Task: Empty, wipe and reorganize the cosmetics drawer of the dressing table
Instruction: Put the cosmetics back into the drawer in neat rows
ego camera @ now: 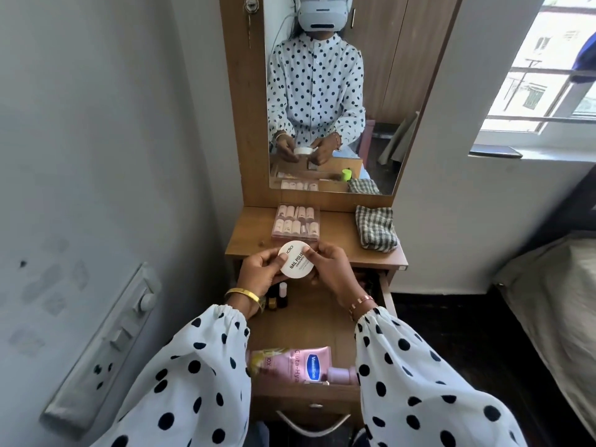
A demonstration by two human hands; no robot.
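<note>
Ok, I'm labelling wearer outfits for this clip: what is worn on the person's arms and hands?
Both arms wear loose white sleeves with black polka dots, gathered by elastic at the cuffs. The left hand has a plain gold bangle at its wrist; the right hand has a slimmer copper-toned bracelet. No gloves.

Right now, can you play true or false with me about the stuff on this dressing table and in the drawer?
1. Both hands hold the round white nail polish remover tub. True: the left hand and right hand share the grip.
2. The drawer is shut. False: it is pulled open.
3. The checked cloth lies on the tabletop. True.
4. The pink Vaseline tube stands on the tabletop. False: it lies inside the drawer, near its front.
5. The clear box of press-on nails sits in the drawer. False: it sits on the tabletop below the mirror.
</note>
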